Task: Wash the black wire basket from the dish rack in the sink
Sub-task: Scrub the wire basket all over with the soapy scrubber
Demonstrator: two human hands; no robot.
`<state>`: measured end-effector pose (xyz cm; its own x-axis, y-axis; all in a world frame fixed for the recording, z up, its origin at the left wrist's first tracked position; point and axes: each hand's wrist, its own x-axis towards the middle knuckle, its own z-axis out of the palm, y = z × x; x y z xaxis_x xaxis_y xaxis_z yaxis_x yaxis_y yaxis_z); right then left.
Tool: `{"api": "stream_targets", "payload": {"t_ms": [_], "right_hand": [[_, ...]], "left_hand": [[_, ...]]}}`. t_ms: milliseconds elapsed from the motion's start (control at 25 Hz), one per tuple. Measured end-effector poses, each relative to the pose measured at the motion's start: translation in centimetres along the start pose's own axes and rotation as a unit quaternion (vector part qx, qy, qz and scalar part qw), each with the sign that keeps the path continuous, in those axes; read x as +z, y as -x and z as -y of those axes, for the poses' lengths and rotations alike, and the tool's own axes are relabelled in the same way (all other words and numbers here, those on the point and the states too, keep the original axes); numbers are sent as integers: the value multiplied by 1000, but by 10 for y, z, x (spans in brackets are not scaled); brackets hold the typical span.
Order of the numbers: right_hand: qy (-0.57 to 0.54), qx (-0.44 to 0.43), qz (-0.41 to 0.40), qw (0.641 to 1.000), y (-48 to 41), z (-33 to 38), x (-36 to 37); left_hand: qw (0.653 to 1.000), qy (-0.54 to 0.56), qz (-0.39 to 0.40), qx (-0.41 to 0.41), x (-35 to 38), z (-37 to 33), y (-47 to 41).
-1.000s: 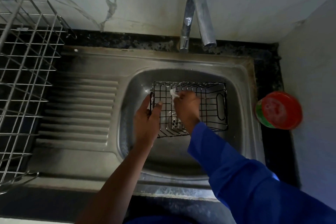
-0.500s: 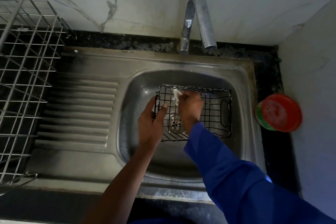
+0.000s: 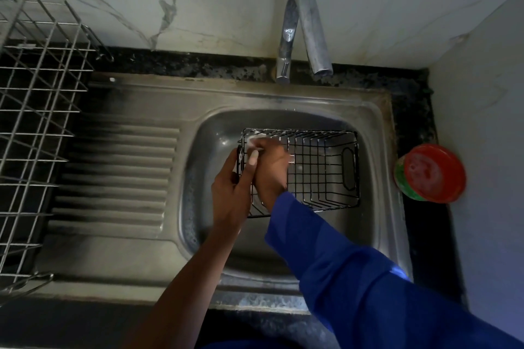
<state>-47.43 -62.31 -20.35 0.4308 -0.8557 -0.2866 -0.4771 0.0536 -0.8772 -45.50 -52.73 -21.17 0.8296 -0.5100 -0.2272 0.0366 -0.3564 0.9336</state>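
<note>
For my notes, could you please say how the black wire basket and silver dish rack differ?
The black wire basket is dark; the silver wire dish rack is pale metal. The basket sits in the steel sink, gripped by the left hand; the rack stands beside it, untouched. Both are wire grids.

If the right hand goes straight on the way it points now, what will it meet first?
Probably the far left corner of the basket, right ahead of the right hand and its white pad; beyond that, the sink wall. Depth is unclear.
</note>
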Motion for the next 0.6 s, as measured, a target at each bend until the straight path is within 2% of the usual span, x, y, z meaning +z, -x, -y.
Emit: {"api": "stream_targets", "payload": {"t_ms": [80, 200, 280, 400, 440, 520, 600], "right_hand": [[20, -26, 28, 999, -2, 3, 0], [44, -4, 18, 999, -6, 3, -2], [37, -24, 63, 997, -4, 0, -2], [128, -39, 25, 991, -4, 0, -5], [142, -54, 35, 988, -3, -1, -6], [131, -94, 83, 984, -3, -1, -6], [110, -81, 64, 989, -7, 3, -8]], "left_hand": [[1000, 6, -6, -9, 0, 1, 0], [1000, -8, -23, -14, -2, 6, 0], [1000, 8, -16, -16, -1, 6, -1], [999, 9, -21, -23, -2, 4, 0], [1000, 5, -22, -17, -2, 4, 2], [1000, 12, -25, -14, -3, 1, 4], [999, 22, -22, -8, -4, -1, 4]]}}
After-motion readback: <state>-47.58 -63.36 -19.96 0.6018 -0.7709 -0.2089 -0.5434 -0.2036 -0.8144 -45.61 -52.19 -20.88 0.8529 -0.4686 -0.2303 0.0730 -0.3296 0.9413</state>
